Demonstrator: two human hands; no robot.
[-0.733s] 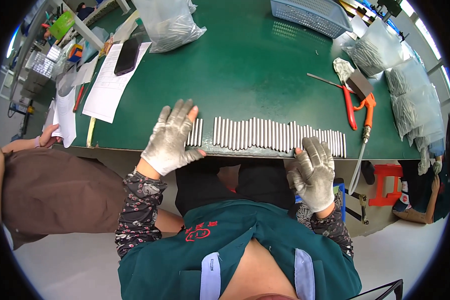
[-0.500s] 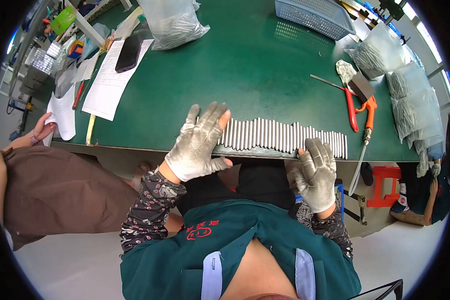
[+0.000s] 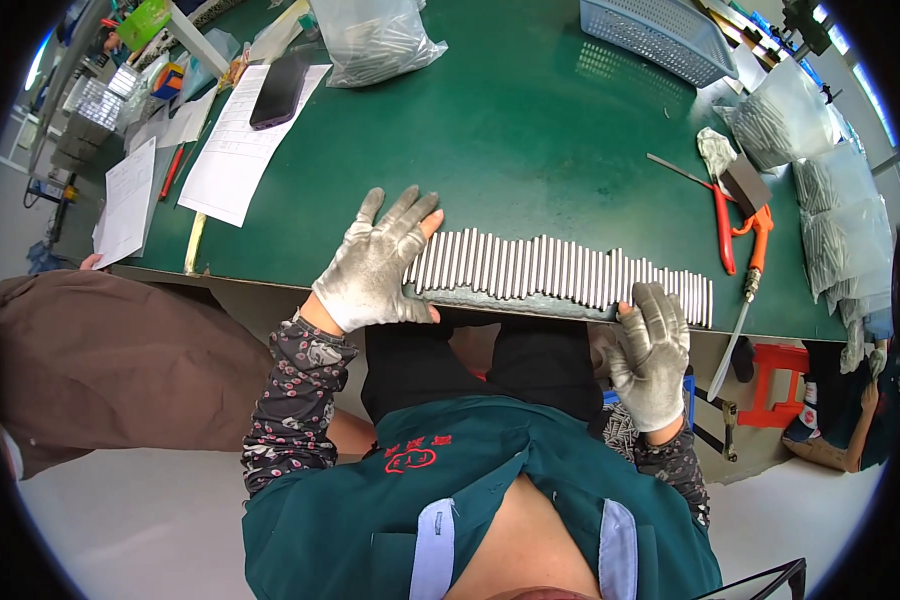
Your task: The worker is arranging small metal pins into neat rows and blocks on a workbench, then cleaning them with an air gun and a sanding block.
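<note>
A long row of thin metal rods [image 3: 515, 268] lies side by side along the near edge of the green table [image 3: 490, 130], their ends uneven. My left hand [image 3: 375, 265], in a grey-white glove with bare thumb and index fingertips, rests at the row's left end, fingers spread and nothing gripped. Toward the right end, my right hand [image 3: 654, 350], gloved the same way, has its fingers stretched over the near ends of some rods. Its palm hangs just off the table edge, and I see nothing held in it.
A blue basket [image 3: 660, 40] and bags of rods [image 3: 375, 45] stand at the back. Right are red-handled pliers [image 3: 723, 230], an orange air gun [image 3: 758, 245] and more bags [image 3: 845, 215]. Left lie a phone [image 3: 280, 92] and papers [image 3: 130, 200], with a person in brown [image 3: 130, 370] beside me.
My left hand has slid left, uncovering more rods at the row's left end. My right hand stays about where it was. The neighbour's paper has shifted, and the whole view has moved slightly.
</note>
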